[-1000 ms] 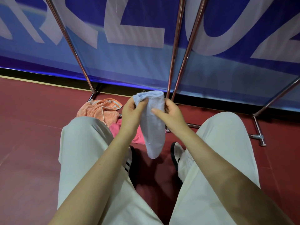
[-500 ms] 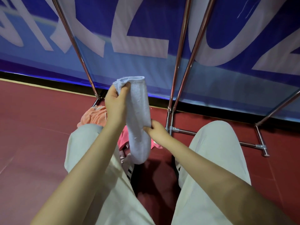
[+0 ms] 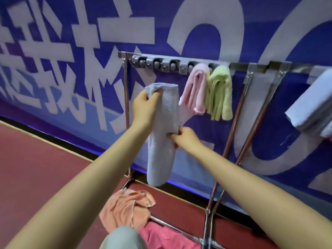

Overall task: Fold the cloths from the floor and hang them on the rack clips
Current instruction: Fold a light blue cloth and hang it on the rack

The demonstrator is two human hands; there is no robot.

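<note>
Now the folded blue cloth (image 3: 162, 133) hangs below the rack clips (image 3: 158, 65); the left hand (image 3: 146, 105) pinches its top fold, the right hand (image 3: 183, 136) pinches its middle. Hanging is in hand: next, the fold likely needs pressing into a free clip.

Both bare forearms are reaching forward and up from the bottom corners of the view, converging toward the middle. The left hand (image 3: 146, 103) is sitting higher, its wrist bent slightly, with the fingers (image 3: 156, 95) and thumb curling over and gripping the top fold of a light blue cloth (image 3: 162, 141). The right hand (image 3: 185, 136) is sitting lower and nearer, knuckles turned upward, its fingers (image 3: 177, 131) pinching the same cloth's right edge about midway down. The two hands are staying apart, not touching.
</note>
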